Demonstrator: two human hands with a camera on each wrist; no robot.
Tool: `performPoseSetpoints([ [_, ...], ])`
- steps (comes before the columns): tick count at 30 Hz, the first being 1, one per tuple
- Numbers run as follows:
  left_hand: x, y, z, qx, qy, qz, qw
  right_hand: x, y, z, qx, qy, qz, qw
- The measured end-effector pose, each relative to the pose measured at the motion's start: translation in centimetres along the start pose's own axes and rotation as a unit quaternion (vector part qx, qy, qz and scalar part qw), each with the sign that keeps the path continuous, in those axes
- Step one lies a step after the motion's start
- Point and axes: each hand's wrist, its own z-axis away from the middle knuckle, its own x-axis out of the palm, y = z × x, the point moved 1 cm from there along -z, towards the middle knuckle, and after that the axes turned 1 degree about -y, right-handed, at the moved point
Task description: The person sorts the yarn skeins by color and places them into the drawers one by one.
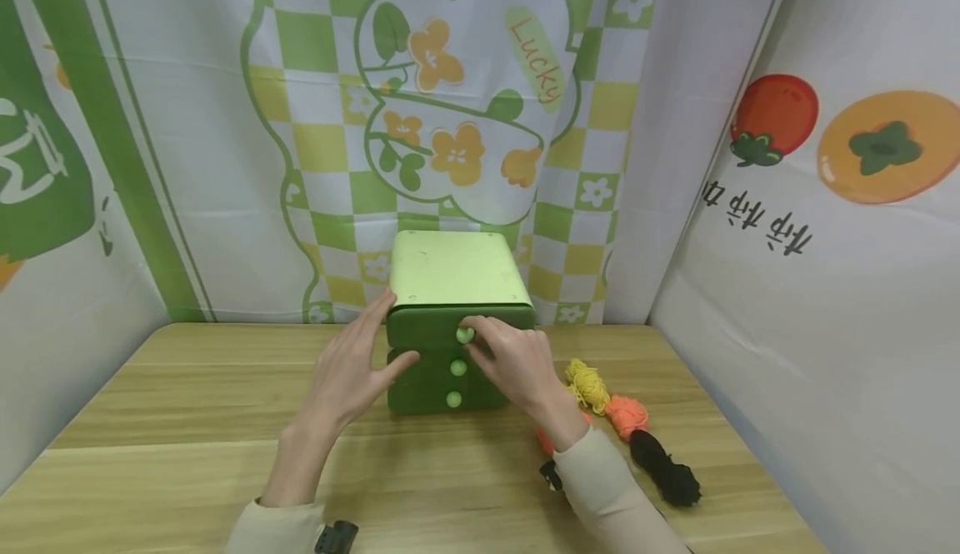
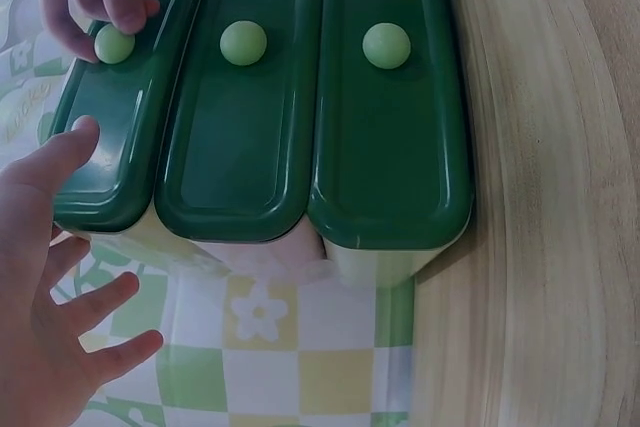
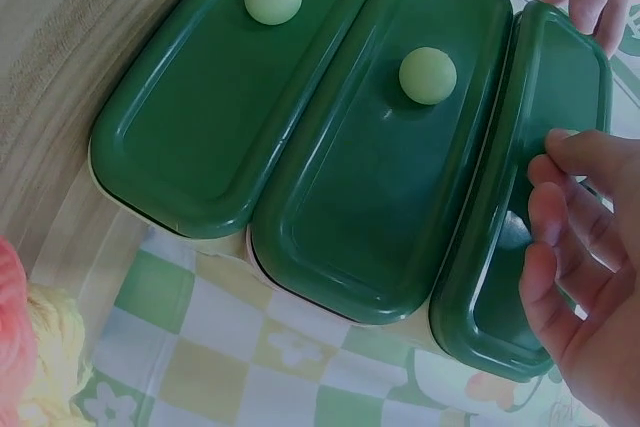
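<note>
One patterned cloth [image 1: 457, 121] fills the back of the head view, its word "Lucky" readable there, while the wrist views catch mainly its checks and flowers. In front spreads the wooden surface [image 1: 150, 437], and on it, near its far edge, stands a small cabinet [image 1: 457, 275]. The pale top of the cabinet shows plainly from the head; the left wrist view looks onto the dark green fronts of the top drawer [image 2: 115, 152], middle drawer [image 2: 240, 122] and bottom drawer [image 2: 390, 147].

Both hands are at the cabinet. The left hand [image 1: 348, 375] is spread and grasps nothing, fingers straight by the upper left corner, thumb apart before the front; contact cannot be told. The right hand [image 1: 521, 362] bends in from the right, its thumb and fingers pinching the top knob [image 1: 465, 336], which it covers in the right wrist view.

Right of the cabinet lie yarn bundles: black [image 1: 666, 471], seen only from the head, and yellow [image 1: 587, 386] and orange [image 1: 627, 416], whose colours also edge the right wrist view.
</note>
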Motion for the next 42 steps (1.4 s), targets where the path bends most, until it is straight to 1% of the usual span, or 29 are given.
performPoseSetpoints([
  [6, 0.1, -0.1, 0.0, -0.001, -0.001, 0.002, 1.0, -0.4, -0.2, 0.2, -0.005, -0.002, -0.009, 1.0],
  [15, 0.1, -0.3, 0.1, -0.002, -0.005, 0.007, 1.0, -1.0, -0.6, 0.7, -0.02, 0.017, -0.009, 1.0],
  [20, 0.0, -0.3, 0.1, 0.001, -0.009, 0.002, 1.0, -1.3, -0.8, 1.1, -0.028, 0.022, -0.014, 0.999],
  [25, -0.1, -0.3, 0.2, -0.006, -0.02, -0.001, 0.9998, -1.6, -1.1, 1.3, -0.033, 0.018, -0.013, 0.999],
  [34, -0.2, -0.3, 0.2, -0.011, -0.037, 0.001, 0.9993, -2.1, -1.4, 1.9, -0.021, -0.005, -0.014, 1.0],
  [42, -0.3, -0.3, 0.2, -0.005, -0.039, 0.0, 0.9992, -2.5, -1.7, 2.1, -0.029, 0.0, -0.005, 1.0],
])
